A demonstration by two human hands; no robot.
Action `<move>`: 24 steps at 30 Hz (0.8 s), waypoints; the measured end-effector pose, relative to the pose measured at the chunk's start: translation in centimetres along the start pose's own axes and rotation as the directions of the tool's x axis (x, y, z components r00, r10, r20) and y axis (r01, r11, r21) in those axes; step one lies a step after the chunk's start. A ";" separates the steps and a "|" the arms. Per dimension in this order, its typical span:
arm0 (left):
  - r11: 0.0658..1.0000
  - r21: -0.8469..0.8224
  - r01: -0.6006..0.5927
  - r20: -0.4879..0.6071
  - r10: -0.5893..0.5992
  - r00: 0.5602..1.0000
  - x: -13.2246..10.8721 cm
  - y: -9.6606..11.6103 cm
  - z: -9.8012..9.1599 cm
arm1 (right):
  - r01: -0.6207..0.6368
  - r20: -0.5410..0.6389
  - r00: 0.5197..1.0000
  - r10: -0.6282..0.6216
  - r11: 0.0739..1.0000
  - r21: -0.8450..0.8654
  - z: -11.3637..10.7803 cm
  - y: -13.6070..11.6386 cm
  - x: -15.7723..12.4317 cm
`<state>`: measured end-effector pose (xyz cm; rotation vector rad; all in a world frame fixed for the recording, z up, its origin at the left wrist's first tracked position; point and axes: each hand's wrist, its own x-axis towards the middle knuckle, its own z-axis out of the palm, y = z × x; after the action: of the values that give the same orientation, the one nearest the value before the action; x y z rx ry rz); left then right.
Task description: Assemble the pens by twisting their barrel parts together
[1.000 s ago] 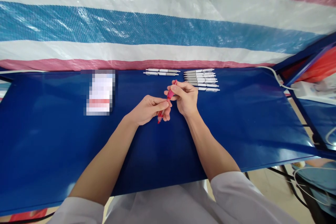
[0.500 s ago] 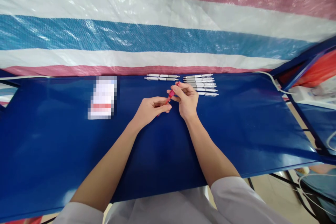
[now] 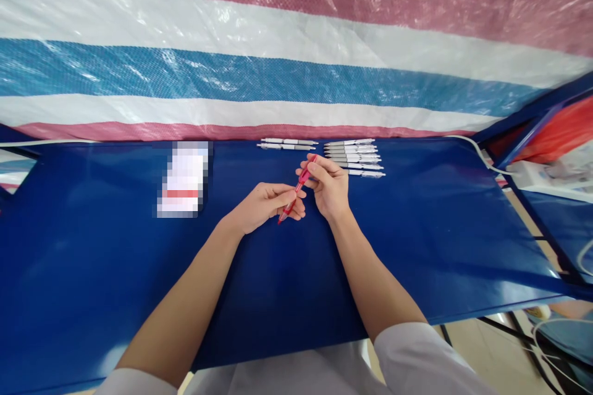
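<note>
A: Which way does the red pen [image 3: 296, 190] lie?

B: Its long axis runs on a slant, from lower left near the person up to the upper right, away from them. The thin tip is the lower left end, pointing down toward the blue table [image 3: 92, 271]; the blunt end pokes out above the fingers at the upper right.

A: And where is it?

B: Held in the air just over the middle of the table, between both hands, in front of the rows of pens at the far edge.

A: What is the left hand [image 3: 266, 205] doing?

B: Its fingers are curled in and pinched around the lower part of the pen, near the tip. The hand is mostly closed, with the thumb pressed on the barrel.

A: The right hand [image 3: 328, 186]?

B: Also closed, thumb and forefinger gripping the upper end of the same pen, the other fingers folded beneath. The two hands nearly meet along the barrel.

A: What else is on the table?

B: A row of white pens [image 3: 354, 157] lies side by side just behind the right hand, each lengthwise left to right. Two more white pens [image 3: 287, 144] lie to their left. A blurred white and red card [image 3: 183, 179] sits well apart on the left. A striped tarp [image 3: 278, 43] hangs behind the table
</note>
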<state>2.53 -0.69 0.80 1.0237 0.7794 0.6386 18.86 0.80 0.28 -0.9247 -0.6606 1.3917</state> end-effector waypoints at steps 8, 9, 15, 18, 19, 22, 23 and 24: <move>0.963 0.249 -0.101 -0.292 0.174 0.940 0.5 -0.1 0.7 | 0.059 -0.064 0.996 -0.061 0.998 -0.030 0.3 -0.3 0.0; 0.964 0.247 -0.096 -0.298 0.170 0.939 0.4 -0.1 0.7 | 0.065 -0.068 0.995 -0.067 0.997 -0.034 0.3 -0.2 0.0; 0.995 0.097 -0.001 -0.110 0.012 0.994 -0.2 0.5 0.3 | 0.039 -0.023 0.999 -0.040 0.999 -0.029 0.0 0.1 0.0; 0.999 -0.020 0.035 0.009 -0.035 0.999 -0.4 0.5 0.2 | 0.001 0.042 0.999 -0.002 1.000 0.006 -0.2 0.0 -0.1; 0.998 -0.033 0.044 0.022 -0.044 0.999 -0.4 0.4 0.1 | -0.004 0.061 0.998 0.004 1.000 0.014 -0.2 0.0 -0.1; 1.000 0.000 0.025 -0.038 -0.025 0.999 -0.3 0.2 0.1 | 0.005 0.076 0.997 -0.006 1.000 0.021 -0.3 0.0 -0.1; 1.000 0.025 -0.002 -0.080 0.004 0.997 -0.3 0.2 0.1 | 0.014 0.068 0.998 -0.015 1.000 0.021 -0.4 0.0 0.0; 0.998 0.055 -0.031 -0.122 0.038 0.992 -0.2 0.1 0.2 | 0.024 0.058 0.998 -0.026 0.999 0.022 -0.4 0.0 0.0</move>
<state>2.56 -0.86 1.03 1.0558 0.8920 0.7192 19.21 0.75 0.12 -0.8594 -0.6979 1.4049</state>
